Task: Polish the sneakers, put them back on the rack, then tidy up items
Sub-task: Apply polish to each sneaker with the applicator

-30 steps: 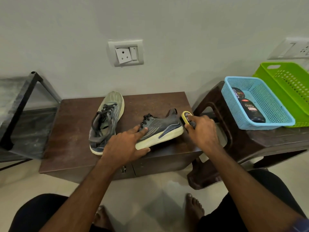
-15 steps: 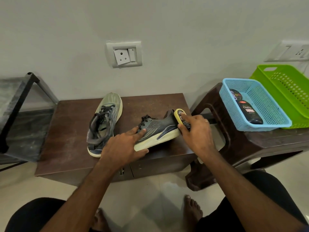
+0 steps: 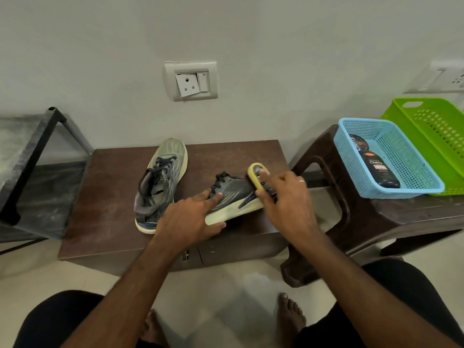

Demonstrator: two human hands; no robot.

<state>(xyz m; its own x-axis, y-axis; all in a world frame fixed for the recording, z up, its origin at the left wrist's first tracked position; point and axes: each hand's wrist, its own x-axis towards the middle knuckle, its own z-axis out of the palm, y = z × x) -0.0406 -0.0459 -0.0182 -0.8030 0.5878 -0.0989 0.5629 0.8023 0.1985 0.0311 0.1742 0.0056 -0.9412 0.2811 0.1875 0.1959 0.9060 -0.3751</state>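
Two grey-blue sneakers with pale soles lie on a low brown cabinet (image 3: 105, 197). One sneaker (image 3: 160, 182) rests on the left, toe pointing to the wall. The other sneaker (image 3: 236, 194) lies on its side across the front. My left hand (image 3: 190, 217) presses down on its toe end, fingers spread over the upper. My right hand (image 3: 286, 197) grips a yellow-backed shoe brush (image 3: 256, 177) held against the sneaker's heel.
A brown plastic stool (image 3: 356, 222) on the right carries a blue basket (image 3: 411, 182) with a black polish bottle (image 3: 381, 172) and tin, and a green basket (image 3: 442, 136) behind it. A dark metal shoe rack (image 3: 30, 167) stands at the left. My bare feet rest on the tiled floor.
My right hand has moved the brush leftward along the sneaker's heel, from beyond the heel onto the upper. The left hand has stayed on the toe.
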